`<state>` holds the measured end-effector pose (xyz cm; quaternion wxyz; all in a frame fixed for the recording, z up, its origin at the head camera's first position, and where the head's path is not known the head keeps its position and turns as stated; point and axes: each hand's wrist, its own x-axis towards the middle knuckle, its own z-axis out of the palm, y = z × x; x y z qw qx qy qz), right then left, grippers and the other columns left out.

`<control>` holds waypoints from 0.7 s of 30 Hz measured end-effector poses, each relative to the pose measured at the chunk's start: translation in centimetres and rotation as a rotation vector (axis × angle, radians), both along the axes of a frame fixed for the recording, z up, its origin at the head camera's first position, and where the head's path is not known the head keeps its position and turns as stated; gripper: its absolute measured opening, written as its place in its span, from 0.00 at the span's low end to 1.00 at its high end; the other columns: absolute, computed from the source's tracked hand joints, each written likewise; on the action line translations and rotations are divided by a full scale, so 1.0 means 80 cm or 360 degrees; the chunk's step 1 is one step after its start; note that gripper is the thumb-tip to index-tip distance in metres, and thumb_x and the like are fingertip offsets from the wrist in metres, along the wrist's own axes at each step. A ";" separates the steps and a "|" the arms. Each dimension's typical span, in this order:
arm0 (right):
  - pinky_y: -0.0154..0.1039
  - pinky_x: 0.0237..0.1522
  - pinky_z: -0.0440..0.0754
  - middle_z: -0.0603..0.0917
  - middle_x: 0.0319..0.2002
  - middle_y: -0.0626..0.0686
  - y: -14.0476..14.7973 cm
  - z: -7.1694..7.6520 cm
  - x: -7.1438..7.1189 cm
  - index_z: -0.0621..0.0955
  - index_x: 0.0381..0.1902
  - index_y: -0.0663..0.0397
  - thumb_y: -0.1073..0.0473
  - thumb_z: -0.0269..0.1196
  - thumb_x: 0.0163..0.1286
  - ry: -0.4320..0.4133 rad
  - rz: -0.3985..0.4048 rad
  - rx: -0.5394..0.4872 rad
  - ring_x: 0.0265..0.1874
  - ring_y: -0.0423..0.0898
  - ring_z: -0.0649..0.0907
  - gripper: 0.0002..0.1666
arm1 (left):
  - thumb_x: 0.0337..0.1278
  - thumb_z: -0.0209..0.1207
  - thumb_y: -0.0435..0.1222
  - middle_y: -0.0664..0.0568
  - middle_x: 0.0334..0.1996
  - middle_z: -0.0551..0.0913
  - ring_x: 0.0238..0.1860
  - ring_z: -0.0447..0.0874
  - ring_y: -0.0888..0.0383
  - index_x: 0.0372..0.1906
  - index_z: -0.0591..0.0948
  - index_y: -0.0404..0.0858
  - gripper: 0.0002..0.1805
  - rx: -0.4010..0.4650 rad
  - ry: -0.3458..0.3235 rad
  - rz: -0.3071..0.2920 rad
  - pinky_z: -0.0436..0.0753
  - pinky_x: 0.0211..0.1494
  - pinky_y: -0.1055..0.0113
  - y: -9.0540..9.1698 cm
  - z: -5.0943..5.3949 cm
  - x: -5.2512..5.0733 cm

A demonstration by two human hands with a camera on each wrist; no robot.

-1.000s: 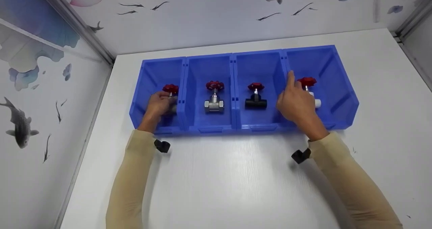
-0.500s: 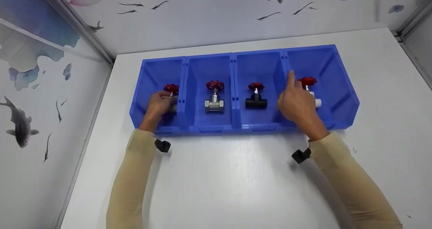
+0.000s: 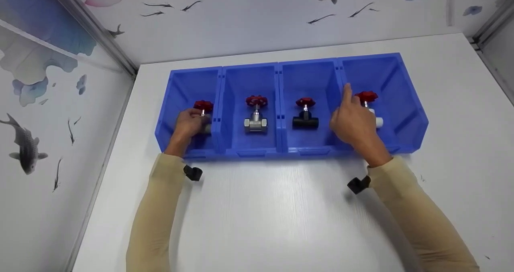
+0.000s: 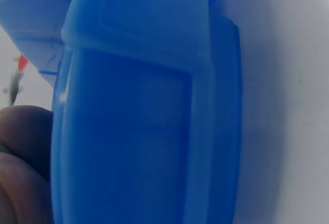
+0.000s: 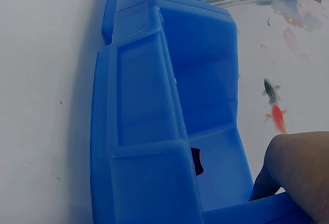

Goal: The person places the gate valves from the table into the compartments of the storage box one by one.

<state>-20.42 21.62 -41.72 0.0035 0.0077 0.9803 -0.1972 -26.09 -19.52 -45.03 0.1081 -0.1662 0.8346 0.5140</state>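
In the leftmost blue bin [image 3: 168, 121], my left hand [image 3: 188, 123] holds a valve [image 3: 203, 104] with a red handwheel and a greyish body. Part of that body is hidden behind the fingers and the bin wall. My right hand [image 3: 353, 119] straddles the wall between the third bin [image 3: 307, 76] and the fourth bin [image 3: 403, 111], gripping it with the index finger straight along the top. Beside it lies a white valve [image 3: 378, 122] with a red handwheel, partly covered by the hand. In the right wrist view, the hand [image 5: 300, 170] lies over a bin wall [image 5: 257, 211].
A steel valve [image 3: 255, 124] lies in the second bin and a black valve [image 3: 305, 122] in the third, both with red handwheels. The joined bins stand on a white table [image 3: 265, 208]. Walls with painted fish rise behind and at the left.
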 end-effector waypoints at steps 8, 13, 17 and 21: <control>0.63 0.29 0.78 0.71 0.58 0.79 0.000 0.000 -0.001 0.44 0.76 0.70 0.59 0.44 0.72 -0.0006 0.0007 0.0014 0.25 0.67 0.80 0.41 | 0.65 0.59 0.36 0.39 0.57 0.79 0.55 0.77 0.51 0.62 0.73 0.28 0.24 -0.0009 0.0000 -0.0008 0.74 0.59 0.63 0.000 0.001 0.001; 0.64 0.32 0.78 0.71 0.57 0.78 -0.001 0.001 -0.001 0.44 0.76 0.69 0.59 0.44 0.72 -0.0019 0.0006 -0.0004 0.29 0.69 0.80 0.41 | 0.66 0.58 0.36 0.38 0.56 0.79 0.55 0.76 0.51 0.62 0.72 0.28 0.24 -0.0038 0.0018 -0.0007 0.74 0.59 0.62 -0.001 0.000 0.001; 0.65 0.33 0.78 0.72 0.56 0.78 -0.001 0.001 -0.001 0.44 0.76 0.69 0.59 0.43 0.73 -0.0032 0.0005 -0.0014 0.30 0.69 0.81 0.41 | 0.66 0.58 0.36 0.41 0.53 0.78 0.51 0.75 0.52 0.62 0.73 0.27 0.23 -0.0079 0.0046 -0.0005 0.73 0.56 0.63 0.000 -0.001 0.000; 0.66 0.35 0.78 0.72 0.57 0.78 -0.001 0.002 0.000 0.43 0.77 0.68 0.59 0.44 0.73 -0.0049 -0.0006 -0.0014 0.31 0.70 0.81 0.41 | 0.66 0.58 0.36 0.41 0.51 0.78 0.50 0.75 0.53 0.61 0.74 0.27 0.23 -0.0097 0.0066 -0.0007 0.73 0.55 0.64 0.001 -0.001 -0.001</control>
